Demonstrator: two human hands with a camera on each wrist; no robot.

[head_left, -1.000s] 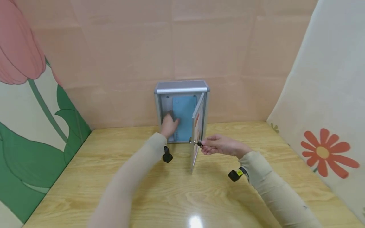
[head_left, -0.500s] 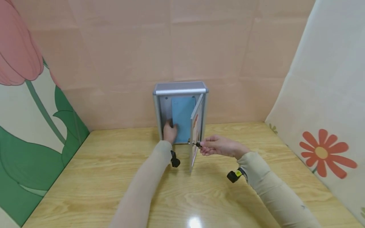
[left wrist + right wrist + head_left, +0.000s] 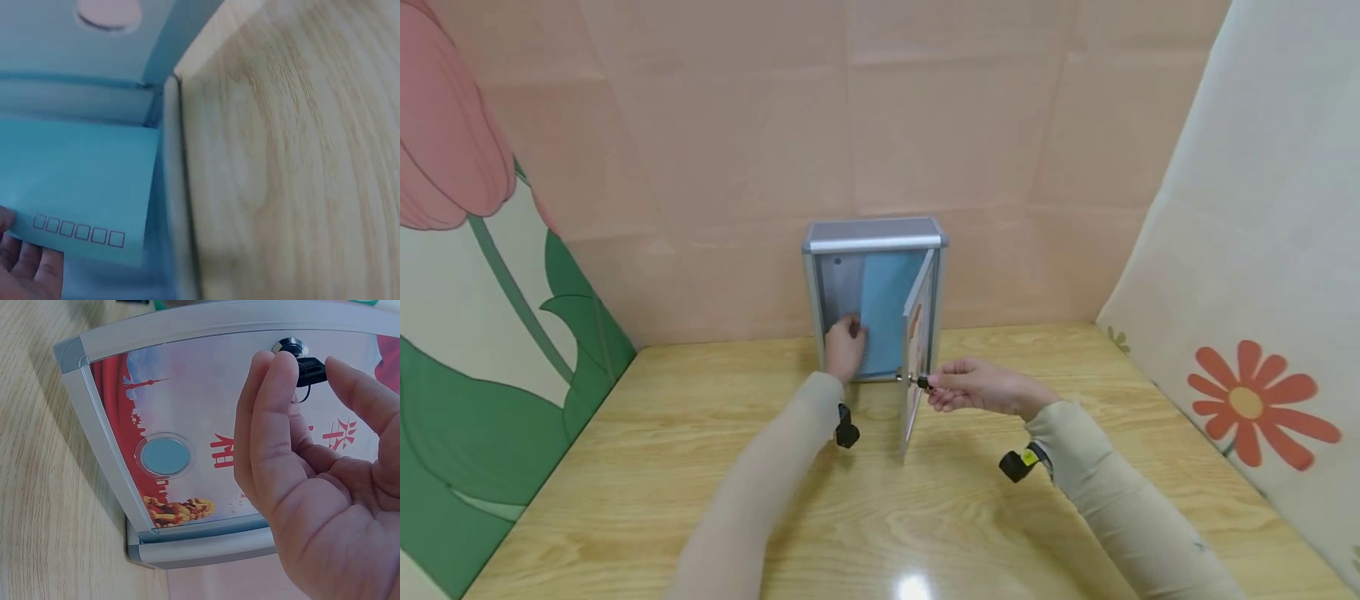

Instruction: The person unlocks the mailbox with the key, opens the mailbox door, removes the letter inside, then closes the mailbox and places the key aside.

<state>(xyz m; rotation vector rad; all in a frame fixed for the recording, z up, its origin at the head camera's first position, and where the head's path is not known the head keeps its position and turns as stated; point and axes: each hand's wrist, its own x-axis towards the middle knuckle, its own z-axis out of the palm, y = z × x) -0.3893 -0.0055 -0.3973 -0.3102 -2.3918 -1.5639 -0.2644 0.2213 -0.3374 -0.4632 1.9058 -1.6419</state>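
Note:
A metal-framed suggestion box stands at the back of the table with its hinged door swung outward. Inside is a light blue envelope, upright, its right part covered by the door. My left hand reaches into the box and grips the envelope at its left edge. The left wrist view shows the thumb in front of the envelope, fingers behind, near a row of small printed squares. My right hand pinches the black head of a key in the door's lock.
The box rests on a wood-grain table. A pinkish cloth backdrop hangs right behind it. Flower-printed panels stand at the left and right. The printed door face has a round window.
My left hand moved down along the envelope's left edge and took hold of it. The envelope has shifted right and up to the box's top rim. My right hand stays at the key.

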